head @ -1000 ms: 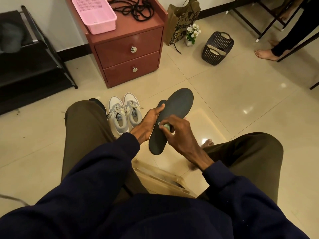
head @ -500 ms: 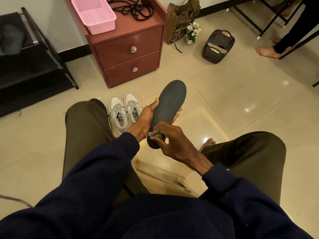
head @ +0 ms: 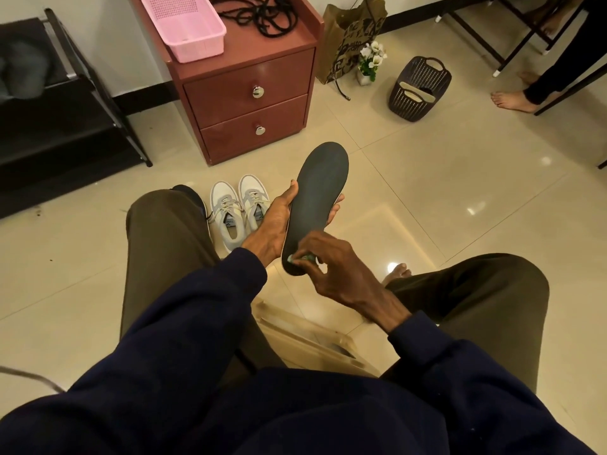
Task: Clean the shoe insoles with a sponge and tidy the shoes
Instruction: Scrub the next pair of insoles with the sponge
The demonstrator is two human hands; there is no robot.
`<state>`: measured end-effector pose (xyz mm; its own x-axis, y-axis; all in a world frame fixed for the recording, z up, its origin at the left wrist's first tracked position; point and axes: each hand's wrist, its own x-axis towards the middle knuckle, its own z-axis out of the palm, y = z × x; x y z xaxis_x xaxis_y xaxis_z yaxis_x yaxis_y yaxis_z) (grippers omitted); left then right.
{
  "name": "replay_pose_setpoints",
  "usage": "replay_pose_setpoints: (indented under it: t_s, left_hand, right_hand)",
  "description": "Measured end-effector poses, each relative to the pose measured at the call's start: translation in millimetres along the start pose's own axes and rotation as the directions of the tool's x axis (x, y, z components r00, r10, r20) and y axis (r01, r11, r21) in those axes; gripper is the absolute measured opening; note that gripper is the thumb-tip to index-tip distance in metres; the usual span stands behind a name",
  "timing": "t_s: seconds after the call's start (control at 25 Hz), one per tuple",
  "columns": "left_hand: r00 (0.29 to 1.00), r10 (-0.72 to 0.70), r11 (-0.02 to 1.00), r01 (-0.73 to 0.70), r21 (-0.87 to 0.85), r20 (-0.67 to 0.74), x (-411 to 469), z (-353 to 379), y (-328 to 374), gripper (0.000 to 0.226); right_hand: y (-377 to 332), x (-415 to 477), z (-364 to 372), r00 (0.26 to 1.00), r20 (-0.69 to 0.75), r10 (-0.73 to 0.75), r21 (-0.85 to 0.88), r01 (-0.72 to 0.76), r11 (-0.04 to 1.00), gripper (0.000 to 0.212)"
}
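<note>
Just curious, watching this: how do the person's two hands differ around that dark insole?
The left hand cradles the insole, thumb on one edge and fingers curled round the other; the right hand pinches a small greenish sponge instead. The left hand grips mid-length; the right hand is at the near end, pressing the sponge on the dark face. Both are on the same insole.

- Glossy cream tiled floor point(head: 460, 198) — everything stands on it.
- Pair of white-grey sneakers point(head: 238, 208) just left of the left hand point(head: 279, 221), toes toward the red-brown cabinet point(head: 249, 103).
- Dark woven basket point(head: 418, 88) and paper bag point(head: 351, 37) — well beyond the hand, to its right.
</note>
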<state>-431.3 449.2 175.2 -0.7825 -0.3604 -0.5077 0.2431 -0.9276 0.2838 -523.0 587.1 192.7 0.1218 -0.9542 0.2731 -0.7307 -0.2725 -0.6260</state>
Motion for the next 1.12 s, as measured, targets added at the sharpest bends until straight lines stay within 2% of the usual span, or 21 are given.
replay_pose_setpoints:
  t_s: [0.08,0.12,0.24,0.32,0.44,0.52,0.6,0.68,0.8,0.88,1.0,1.12]
  left_hand:
    - [0.999,0.025,0.999,-0.026,0.045,0.021,2.6,-3.2,-2.3,0.069]
    - [0.999,0.051,0.994,-0.05,0.096,-0.015,2.3,-2.4,-3.8,0.063]
    - [0.988,0.116,0.97,-0.092,0.225,-0.098,3.5,0.2,-6.9,0.054]
    - [0.98,0.144,0.96,-0.105,0.259,-0.135,3.2,1.6,-8.2,0.054]
    - [0.943,0.267,0.91,-0.178,0.375,-0.198,7.6,-2.2,-11.2,0.042]
    - [0.897,0.379,0.816,-0.207,0.54,-0.229,11.1,-4.0,-17.3,0.033]
    - [0.875,0.45,0.698,-0.219,0.682,-0.18,16.3,-7.3,-24.0,0.032]
    - [0.888,0.438,0.648,-0.203,0.734,-0.142,18.6,-9.3,-26.3,0.039]
    - [0.913,0.396,0.658,-0.209,0.723,-0.096,16.8,-8.7,-23.3,0.034]
    - [0.937,0.342,0.666,-0.185,0.722,-0.075,13.8,-5.5,-22.9,0.034]
    - [0.969,0.241,0.675,-0.135,0.725,-0.044,8.5,-2.2,-25.8,0.038]
    - [0.99,0.138,0.676,-0.123,0.726,0.04,8.2,-5.9,-26.6,0.035]
  right_hand:
    - [21.5,5.6,-8.7,0.99,-0.114,0.078,-0.127,-0.093,0.988,0.008]
    - [31.2,7.6,-13.0,0.975,-0.176,0.133,-0.18,-0.164,0.97,0.007]
    - [46.8,10.6,-23.1,0.916,-0.31,0.254,-0.189,-0.321,0.928,0.006]
    - [45.3,10.9,-27.6,0.863,-0.384,0.327,-0.064,-0.378,0.924,0.006]
    - [38.3,13.2,-27.7,0.744,-0.452,0.492,0.216,-0.444,0.87,0.005]
    - [32.3,15.1,-20.2,0.696,-0.412,0.588,0.38,-0.455,0.805,0.006]
    - [27.8,15.9,-14.0,0.696,-0.367,0.618,0.457,-0.444,0.771,0.009]
    - [24.9,16.3,-13.6,0.729,-0.363,0.58,0.431,-0.421,0.798,0.008]
    - [26.0,15.7,-22.7,0.814,-0.389,0.431,0.238,-0.363,0.901,0.006]
    - [31.1,16.3,-32.4,0.828,-0.416,0.377,0.143,-0.35,0.926,0.006]
    - [48.7,17.9,-51.1,0.743,-0.519,0.422,0.139,-0.414,0.9,0.007]
    - [68.9,13.6,-68.5,0.584,-0.599,0.548,0.249,-0.514,0.821,0.009]
